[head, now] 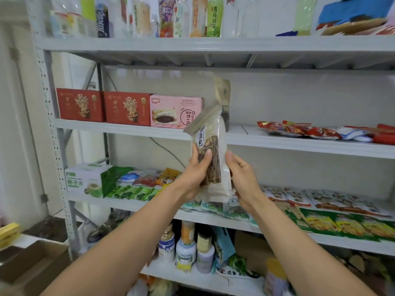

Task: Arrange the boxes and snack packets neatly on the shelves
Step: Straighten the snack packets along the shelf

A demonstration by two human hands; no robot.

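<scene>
Packet (208, 150) count in hand: one, held up by two hands in front of the middle shelf (299, 146), just right of the pink box (176, 112). It is clear of the shelf and tilted, its top leaning left.

Left hand (197, 169): grips the packet's lower left side, thumb laid across the front, fingers curled behind. Right hand (241, 176): holds the lower right edge, thumb pressed against the side; its fingers behind the packet are hidden.

Packet look: clear plastic with a pale beige strip across the top, an oval white label with black characters, brown stringy dried contents showing through, and a white bottom part.

Boxes on the middle shelf: three in a row, touching, two red boxes (80, 104) (127, 108) and then the pink one. A second upright packet (223, 97) stands behind the held one.

Right end of the same shelf: a loose heap of red and white snack packets (299, 130), too overlapped to count.

Shelf below: one white-and-green box (85, 180) at the left, with flat packets lying alongside it.

Top shelf: a row of bottles (166, 18). Bottom shelf: several jars (186, 251).
</scene>
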